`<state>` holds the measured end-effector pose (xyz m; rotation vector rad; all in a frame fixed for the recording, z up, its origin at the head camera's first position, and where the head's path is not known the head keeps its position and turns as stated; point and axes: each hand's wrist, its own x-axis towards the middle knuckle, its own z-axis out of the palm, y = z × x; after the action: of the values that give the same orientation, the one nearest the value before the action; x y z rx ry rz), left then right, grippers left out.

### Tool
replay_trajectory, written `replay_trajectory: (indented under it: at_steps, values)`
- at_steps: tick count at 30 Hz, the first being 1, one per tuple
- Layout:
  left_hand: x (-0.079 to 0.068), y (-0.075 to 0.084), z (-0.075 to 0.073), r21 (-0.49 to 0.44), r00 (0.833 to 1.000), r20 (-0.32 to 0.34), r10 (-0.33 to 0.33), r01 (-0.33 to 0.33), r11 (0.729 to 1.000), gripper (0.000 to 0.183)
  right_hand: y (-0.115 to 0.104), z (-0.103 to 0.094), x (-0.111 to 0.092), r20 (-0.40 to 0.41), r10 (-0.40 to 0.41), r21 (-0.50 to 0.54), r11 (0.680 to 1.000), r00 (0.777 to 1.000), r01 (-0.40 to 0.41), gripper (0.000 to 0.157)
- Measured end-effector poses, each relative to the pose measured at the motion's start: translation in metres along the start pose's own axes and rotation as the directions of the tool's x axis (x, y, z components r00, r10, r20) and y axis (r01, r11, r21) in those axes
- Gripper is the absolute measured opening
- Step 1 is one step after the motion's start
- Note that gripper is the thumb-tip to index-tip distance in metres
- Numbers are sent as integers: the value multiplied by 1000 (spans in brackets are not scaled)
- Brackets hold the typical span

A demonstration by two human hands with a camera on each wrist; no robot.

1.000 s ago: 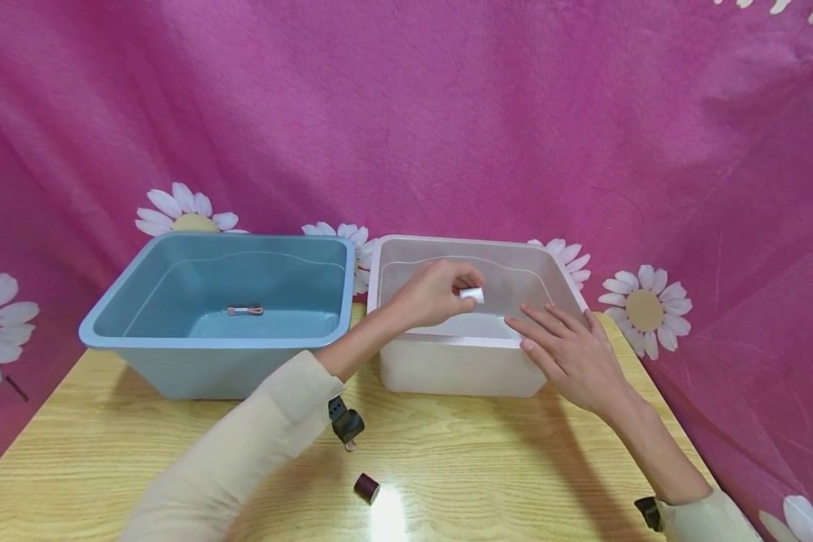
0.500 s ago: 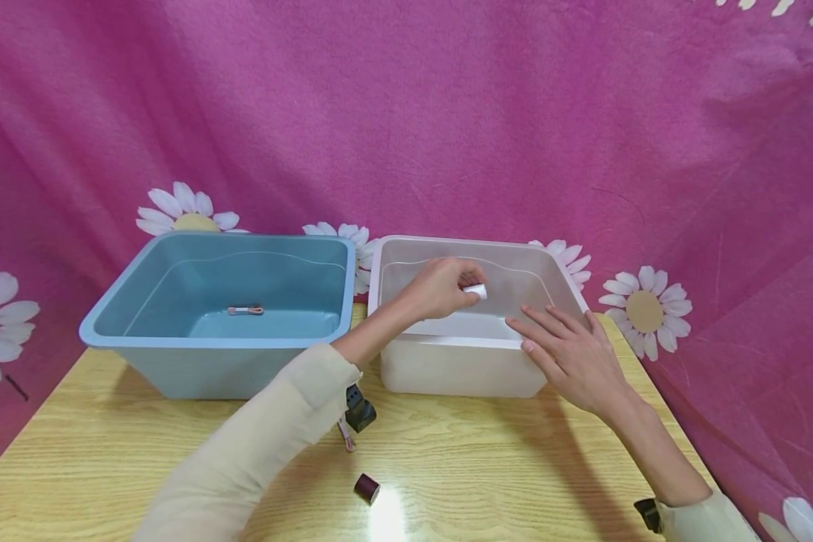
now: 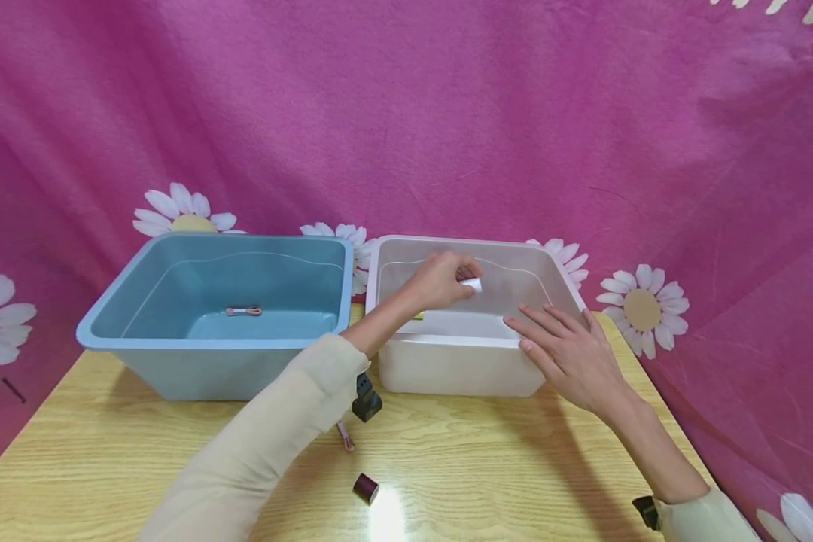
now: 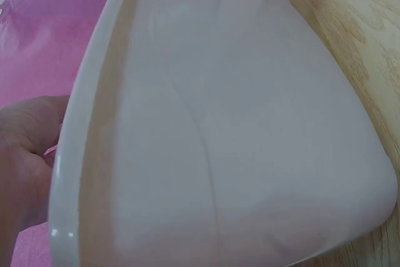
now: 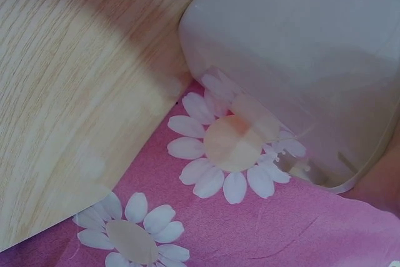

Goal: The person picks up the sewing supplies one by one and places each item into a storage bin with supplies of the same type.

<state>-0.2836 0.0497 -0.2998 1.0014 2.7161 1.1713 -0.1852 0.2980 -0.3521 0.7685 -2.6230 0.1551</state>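
- The left hand point(image 3: 442, 279) pinches a white cylinder point(image 3: 473, 284) between thumb and fingers, over the mouth of the white bin point(image 3: 457, 369).
- The right hand point(image 3: 574, 355) lies with fingers outstretched and slightly spread across that bin's rim at the near right corner, gripping nothing; its fingertips reach over the inside.
- Inside the white bin, beside the left wrist, a bit of yellow point(image 3: 418, 315) shows; too little to tell what.
- The blue bin point(image 3: 210, 369) stands just left of the white one, a small cord bundle point(image 3: 244, 311) lying on its floor.
- On the counter point(image 3: 481, 459), in front of the bins, a maroon spool point(image 3: 365, 488) lies on its side.
- A second cord point(image 3: 345, 436) lies near it, partly hidden by the left sleeve point(image 3: 271, 429).
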Motion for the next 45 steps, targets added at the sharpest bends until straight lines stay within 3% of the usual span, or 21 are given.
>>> replay_trajectory:
  at_steps: [10,28,45]
  values:
    - [5,-9,3,12,999,14,-42,42,999,28,1,1,0,-3,3,3,1000,1000,-3,40]
    - [14,-27,15,134,999,35,-28,23,991,17,2,2,0,-9,-1,-4,1000,1000,1,40]
    - [13,-24,20,143,995,85,-57,44,989,16,1,0,0,1,2,0,1000,1000,-2,40]
